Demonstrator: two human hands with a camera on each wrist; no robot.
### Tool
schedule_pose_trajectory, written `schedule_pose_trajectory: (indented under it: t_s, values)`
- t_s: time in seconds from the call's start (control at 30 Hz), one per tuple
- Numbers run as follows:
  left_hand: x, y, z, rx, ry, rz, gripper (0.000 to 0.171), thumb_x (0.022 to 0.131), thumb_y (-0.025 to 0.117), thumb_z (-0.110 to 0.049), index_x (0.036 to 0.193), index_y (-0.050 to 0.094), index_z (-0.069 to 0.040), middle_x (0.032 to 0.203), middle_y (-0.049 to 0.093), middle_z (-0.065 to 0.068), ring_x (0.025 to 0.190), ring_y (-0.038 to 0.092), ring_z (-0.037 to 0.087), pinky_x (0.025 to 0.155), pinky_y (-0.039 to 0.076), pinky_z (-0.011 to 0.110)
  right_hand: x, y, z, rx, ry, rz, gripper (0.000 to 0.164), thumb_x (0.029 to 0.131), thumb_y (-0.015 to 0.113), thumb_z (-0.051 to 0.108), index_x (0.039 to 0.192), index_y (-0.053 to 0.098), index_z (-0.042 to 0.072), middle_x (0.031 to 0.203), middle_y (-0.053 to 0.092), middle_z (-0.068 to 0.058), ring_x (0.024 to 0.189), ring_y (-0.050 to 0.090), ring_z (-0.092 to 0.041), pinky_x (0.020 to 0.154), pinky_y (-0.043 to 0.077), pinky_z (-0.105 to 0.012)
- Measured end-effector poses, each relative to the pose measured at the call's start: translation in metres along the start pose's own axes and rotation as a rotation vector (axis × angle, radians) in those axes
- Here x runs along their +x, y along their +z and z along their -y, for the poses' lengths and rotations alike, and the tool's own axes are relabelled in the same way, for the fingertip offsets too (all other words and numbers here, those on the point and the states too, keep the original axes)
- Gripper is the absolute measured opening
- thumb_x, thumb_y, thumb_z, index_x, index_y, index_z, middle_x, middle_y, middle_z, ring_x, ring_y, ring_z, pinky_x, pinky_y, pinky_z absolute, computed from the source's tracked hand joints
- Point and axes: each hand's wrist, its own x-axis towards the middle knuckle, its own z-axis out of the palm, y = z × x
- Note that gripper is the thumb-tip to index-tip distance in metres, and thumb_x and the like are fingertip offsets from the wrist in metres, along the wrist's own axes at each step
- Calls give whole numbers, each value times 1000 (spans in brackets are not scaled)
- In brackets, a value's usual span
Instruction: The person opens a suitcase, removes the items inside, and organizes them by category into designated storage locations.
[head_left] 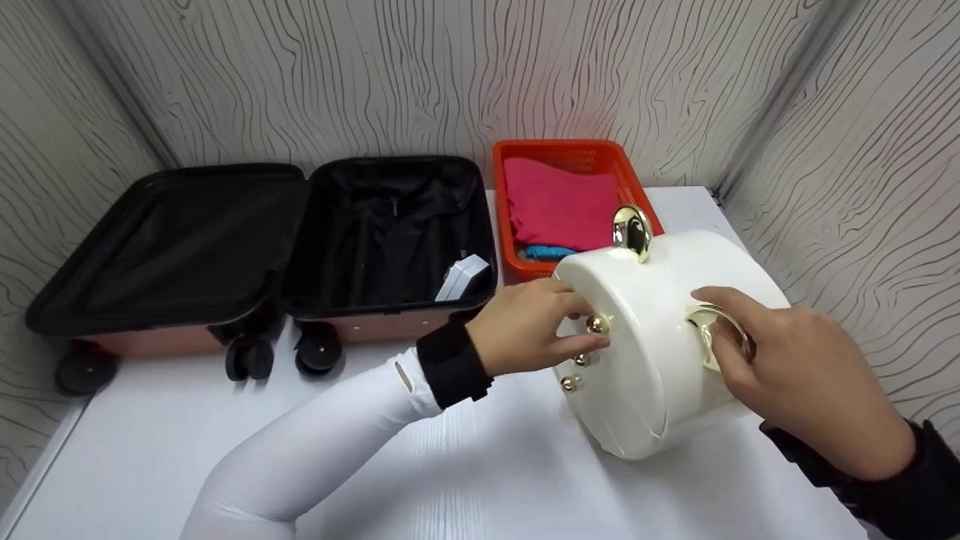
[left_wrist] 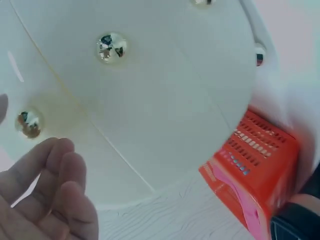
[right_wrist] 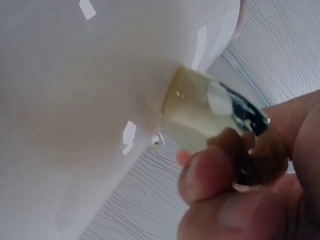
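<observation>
A glossy white drum-shaped box (head_left: 694, 281) is tilted, its flat round face turned to the left. Several gold ball-shaped knobs (left_wrist: 112, 48) stud that face. My right hand (head_left: 814, 375) grips a gold handle (right_wrist: 215, 107) on the curved side, with thumb and fingers curled about it. A second gold handle (head_left: 632, 231) juts from the box higher up. My left hand (head_left: 529, 326) is at the flat face, its thumb and fingers loosely either side of one gold knob (left_wrist: 29, 124). In the left wrist view a gap shows between the fingertips and that knob.
Behind the box stands a red plastic basket (head_left: 637, 180) with folded pink cloth (head_left: 562, 202) and something blue (head_left: 546, 252). An open suitcase (head_left: 390, 326) with black lining lies at the left, a small pale box (head_left: 461, 277) inside its right half. Patterned walls enclose the white table (head_left: 420, 480).
</observation>
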Motion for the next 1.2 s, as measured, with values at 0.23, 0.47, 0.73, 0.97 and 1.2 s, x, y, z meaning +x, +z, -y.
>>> schedule_pose_trajectory:
  t_s: [0.23,0.47,0.73,0.97,1.2]
  values:
    - [6,7,-4,25,36,-33,31,94,61,-48,94,71,-19,87,68,-6,78,58,5,65,47,21,-5,1,-3,-8,-12,-32,30,77,59,0,101,71,12,45,28,10,44,21,-6,42,21,-26]
    - [-9,3,5,13,53,-100,27,93,62,-45,88,69,-19,82,66,-7,76,58,5,65,46,20,-6,1,-6,-24,1,-39,29,77,59,0,101,71,9,46,27,11,44,21,-6,42,20,-26]
    - [-27,-6,23,-14,7,-127,24,92,64,-40,91,70,-17,86,69,-4,80,61,7,70,50,25,-2,2,-15,-31,33,-46,28,77,58,-2,101,70,6,45,27,9,44,20,-7,42,20,-26]
    - [-27,-3,32,-45,-33,-92,28,97,59,-42,98,69,-16,93,67,-2,85,61,9,75,51,26,2,3,-17,-27,35,-45,30,77,56,-3,102,70,6,45,26,8,44,20,-7,41,19,-26]
    - [-30,-5,38,-84,-57,-83,35,97,55,-47,103,70,-16,96,67,-2,85,60,9,75,51,26,3,4,-17,-18,33,-39,29,78,55,-1,103,69,7,45,27,9,42,21,-6,41,19,-24]
